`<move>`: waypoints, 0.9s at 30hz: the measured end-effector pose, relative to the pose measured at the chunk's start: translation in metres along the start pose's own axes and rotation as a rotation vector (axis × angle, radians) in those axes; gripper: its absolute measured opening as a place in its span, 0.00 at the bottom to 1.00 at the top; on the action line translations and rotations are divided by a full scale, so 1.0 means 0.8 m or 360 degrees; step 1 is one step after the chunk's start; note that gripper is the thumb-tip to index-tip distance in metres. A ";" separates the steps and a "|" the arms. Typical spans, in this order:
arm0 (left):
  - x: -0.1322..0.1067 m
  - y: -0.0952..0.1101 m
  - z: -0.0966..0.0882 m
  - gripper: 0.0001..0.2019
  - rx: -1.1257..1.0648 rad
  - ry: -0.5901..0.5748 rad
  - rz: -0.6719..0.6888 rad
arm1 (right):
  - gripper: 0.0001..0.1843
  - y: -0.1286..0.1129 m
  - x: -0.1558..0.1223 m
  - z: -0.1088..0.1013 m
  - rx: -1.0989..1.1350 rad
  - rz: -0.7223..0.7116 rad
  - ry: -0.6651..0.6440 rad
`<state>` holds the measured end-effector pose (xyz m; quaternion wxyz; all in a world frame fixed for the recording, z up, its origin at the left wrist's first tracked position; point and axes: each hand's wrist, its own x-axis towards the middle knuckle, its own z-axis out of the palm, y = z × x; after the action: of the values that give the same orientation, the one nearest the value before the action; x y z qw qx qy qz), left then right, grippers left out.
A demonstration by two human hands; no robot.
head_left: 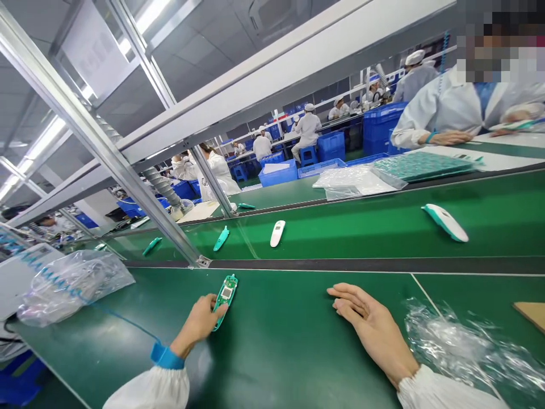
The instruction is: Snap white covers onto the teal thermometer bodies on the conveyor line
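Note:
My left hand [203,319], with a blue wrist strap [168,356] above the white cuff, grips the lower end of a teal device shell with a green circuit board [227,294] in it. The board faces up and carries a small grey screen. Over the green bench to the right, my right hand [361,318] holds nothing; its fingers are stretched out toward the left. Beyond the bench edge, on the green belt, lie a white handheld device [277,233], a teal shell [221,238] and a white-and-teal device [445,222].
Crumpled clear plastic [464,341] lies at the right, and a clear bag [76,284] at the left. A metal post [102,136] rises from the bench edge. Across the belt sits a co-worker [451,108] beside a teal tray [426,165]. A coiled blue cord [46,272] runs to my left wrist.

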<state>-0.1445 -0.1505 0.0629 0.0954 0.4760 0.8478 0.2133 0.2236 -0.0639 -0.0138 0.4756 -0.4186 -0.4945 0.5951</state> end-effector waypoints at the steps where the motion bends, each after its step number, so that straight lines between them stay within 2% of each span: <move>1: -0.012 -0.003 0.007 0.14 -0.0021 -0.0034 -0.0011 | 0.26 0.000 -0.001 0.000 -0.0066 -0.0021 -0.0016; 2: -0.021 0.001 0.017 0.14 -0.0059 -0.0059 -0.0003 | 0.25 -0.002 -0.003 0.001 -0.0137 -0.0042 -0.0030; 4: -0.032 0.027 0.043 0.16 -0.0186 -0.0120 0.0059 | 0.23 -0.009 -0.007 0.002 -0.0262 -0.0085 -0.0058; 9: -0.060 0.149 0.113 0.16 -0.0979 -0.0618 0.0335 | 0.23 -0.024 -0.011 0.000 -0.0529 -0.0225 0.0007; 11: -0.080 0.190 0.134 0.14 -0.1073 -0.0681 0.0480 | 0.21 -0.024 -0.008 -0.004 -0.0666 -0.0338 0.0133; 13: -0.098 0.214 0.150 0.13 -0.1039 -0.0658 0.0555 | 0.18 -0.021 -0.005 -0.009 -0.0826 -0.0448 0.0272; 16: -0.113 0.225 0.165 0.13 -0.0996 -0.0606 0.0526 | 0.15 -0.018 -0.006 -0.009 -0.1043 -0.0561 0.0361; 21: -0.109 0.217 0.162 0.13 -0.0999 -0.0484 0.0371 | 0.13 -0.022 -0.014 0.000 -0.1035 -0.0673 0.0234; 24: -0.112 0.213 0.157 0.13 -0.0978 -0.0498 0.0442 | 0.12 -0.021 -0.012 0.001 -0.1034 -0.0704 0.0312; 27: -0.119 0.215 0.156 0.13 -0.0969 -0.0528 0.0487 | 0.13 -0.020 -0.011 0.002 -0.1091 -0.0746 0.0268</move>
<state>0.0830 -0.1193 0.0256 0.3355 0.5751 0.6377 0.3874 0.2263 -0.0723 0.0025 0.4700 -0.4758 -0.7050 0.2358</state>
